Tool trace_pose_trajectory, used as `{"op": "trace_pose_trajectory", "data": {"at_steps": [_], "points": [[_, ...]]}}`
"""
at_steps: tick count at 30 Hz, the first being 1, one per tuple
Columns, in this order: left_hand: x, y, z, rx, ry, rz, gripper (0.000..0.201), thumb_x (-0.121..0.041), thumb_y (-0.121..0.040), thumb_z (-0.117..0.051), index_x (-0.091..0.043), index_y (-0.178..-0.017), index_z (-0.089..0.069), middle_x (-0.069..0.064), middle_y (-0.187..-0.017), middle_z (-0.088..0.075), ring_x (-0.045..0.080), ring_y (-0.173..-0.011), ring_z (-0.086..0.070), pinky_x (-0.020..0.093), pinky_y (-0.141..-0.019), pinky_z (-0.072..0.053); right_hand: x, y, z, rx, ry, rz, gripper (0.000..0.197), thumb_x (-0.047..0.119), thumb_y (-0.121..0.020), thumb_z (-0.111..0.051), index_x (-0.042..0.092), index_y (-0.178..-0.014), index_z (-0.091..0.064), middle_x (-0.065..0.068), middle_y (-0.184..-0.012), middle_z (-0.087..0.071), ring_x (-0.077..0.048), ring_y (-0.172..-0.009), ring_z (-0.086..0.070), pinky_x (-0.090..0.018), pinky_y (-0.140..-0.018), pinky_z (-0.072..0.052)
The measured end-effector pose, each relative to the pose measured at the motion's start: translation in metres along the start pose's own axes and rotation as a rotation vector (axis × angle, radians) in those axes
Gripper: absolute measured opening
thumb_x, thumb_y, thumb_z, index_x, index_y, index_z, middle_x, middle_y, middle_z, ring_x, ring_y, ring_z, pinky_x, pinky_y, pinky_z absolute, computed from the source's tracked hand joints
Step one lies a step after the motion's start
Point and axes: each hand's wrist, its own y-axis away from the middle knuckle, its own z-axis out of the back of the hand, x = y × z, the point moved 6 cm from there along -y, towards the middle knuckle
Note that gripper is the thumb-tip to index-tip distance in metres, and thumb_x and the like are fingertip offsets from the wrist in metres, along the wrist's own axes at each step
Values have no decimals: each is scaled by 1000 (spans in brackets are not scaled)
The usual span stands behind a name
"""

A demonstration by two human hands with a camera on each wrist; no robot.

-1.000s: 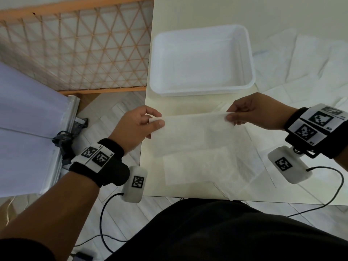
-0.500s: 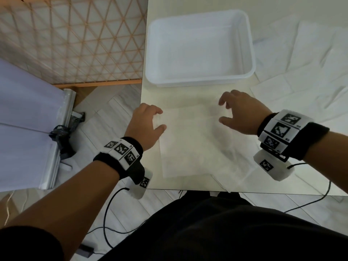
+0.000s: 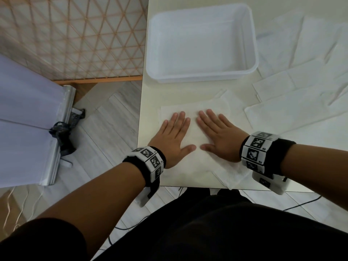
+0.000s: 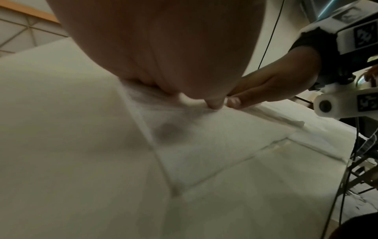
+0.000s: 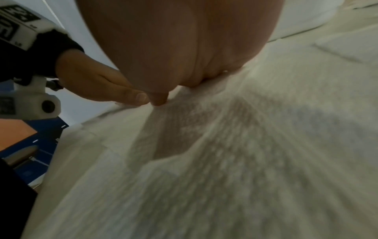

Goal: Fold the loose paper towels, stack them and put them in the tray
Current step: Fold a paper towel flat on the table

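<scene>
A folded white paper towel point(image 3: 194, 132) lies flat on the cream table near its front left corner. My left hand point(image 3: 173, 134) and right hand point(image 3: 216, 136) press on it side by side, palms down, fingers straight, thumbs nearly touching. In the left wrist view my palm point(image 4: 163, 48) covers the towel point(image 4: 214, 137); the right wrist view shows the same from the other side, palm point(image 5: 184, 40) on the towel point(image 5: 245, 145). An empty white plastic tray point(image 3: 201, 44) stands just beyond the hands.
Several unfolded paper towels point(image 3: 301, 81) are spread over the right side of the table, one point(image 3: 231, 176) reaching under my right wrist. The table's left edge point(image 3: 141, 110) drops to the floor. A wooden lattice screen point(image 3: 75, 34) stands at left.
Both hands let go of the towel's held edge, dropped it onto the lower half, then came down flat on the folded towel.
</scene>
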Motion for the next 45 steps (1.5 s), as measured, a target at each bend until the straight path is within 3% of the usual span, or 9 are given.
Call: {"op": "trace_pose_trajectory", "data": {"at_steps": [13, 16, 19, 21, 27, 34, 37, 41, 45], "points": [[50, 38, 2, 149, -87, 91, 90, -79, -81, -3, -22, -141, 32, -2, -150, 39, 17, -141, 32, 43, -118, 14, -26, 22, 5, 53, -73, -50, 105, 85, -65, 3, 19, -143, 29, 1, -149, 37, -17, -139, 32, -30, -113, 14], [45, 37, 14, 126, -88, 91, 97, -82, -78, -2, -19, -149, 17, 1, -156, 26, 18, -144, 26, 43, -118, 13, -23, 21, 15, 63, -118, -78, 98, 78, -77, -8, 17, -148, 18, 1, -153, 28, -17, -143, 23, -29, -115, 9], [33, 32, 36, -45, -18, 83, 95, -77, -82, -2, -14, -152, -14, 5, -161, 0, 20, -148, 11, 40, -120, 8, -20, 15, 32, -8, -105, -110, 80, 57, -93, -34, 12, -151, -5, -5, -160, 6, -22, -147, 4, -33, -118, -2], [22, 23, 46, -132, 82, 42, 84, -68, -88, -12, -13, -151, -18, 6, -161, -5, 20, -148, 9, 37, -120, 7, -15, 8, 43, -92, -100, -106, 70, 45, -94, -44, 12, -149, -17, -7, -159, -7, -25, -147, -4, -37, -119, -7], [-9, 1, 17, 52, 93, -63, 85, -56, -96, -35, -13, -150, 13, 4, -158, 23, 17, -145, 22, 35, -120, 6, 9, -4, 25, 21, -55, 4, 84, 55, -94, -37, 18, -150, 13, 0, -157, 20, -19, -145, 18, -38, -118, 3], [21, 20, 7, 85, 64, -53, 93, -68, -90, -32, -18, -149, 19, -3, -153, 33, 11, -141, 29, 32, -119, 8, -18, 13, 8, 28, -31, 3, 94, 76, -80, -13, 22, -146, 24, 5, -152, 32, -17, -140, 29, -35, -117, 9], [29, 29, 17, 73, 187, -28, 89, -69, -88, -33, -18, -153, 1, -5, -159, 16, 8, -145, 16, 30, -120, 3, -22, 18, 15, -26, -113, -22, 92, 76, -80, -12, 21, -151, 10, 4, -158, 16, -15, -146, 14, -32, -116, 6], [40, 19, 62, -292, 365, 15, 52, -47, -97, -44, -18, -138, -48, -1, -150, -40, 17, -138, -34, 30, -113, -22, -22, 5, 45, -231, -178, -73, 66, 55, -92, -42, 20, -146, -30, -2, -147, -37, -22, -132, -35, -34, -108, -26], [48, -10, 87, -333, 413, 70, 43, -20, -99, -46, -18, -142, -41, 1, -147, -42, 20, -134, -36, 27, -109, -24, -19, -11, 58, -245, -202, -126, 53, 36, -86, -62, 22, -134, -45, -1, -127, -50, -23, -116, -45, -35, -96, -35]]}}
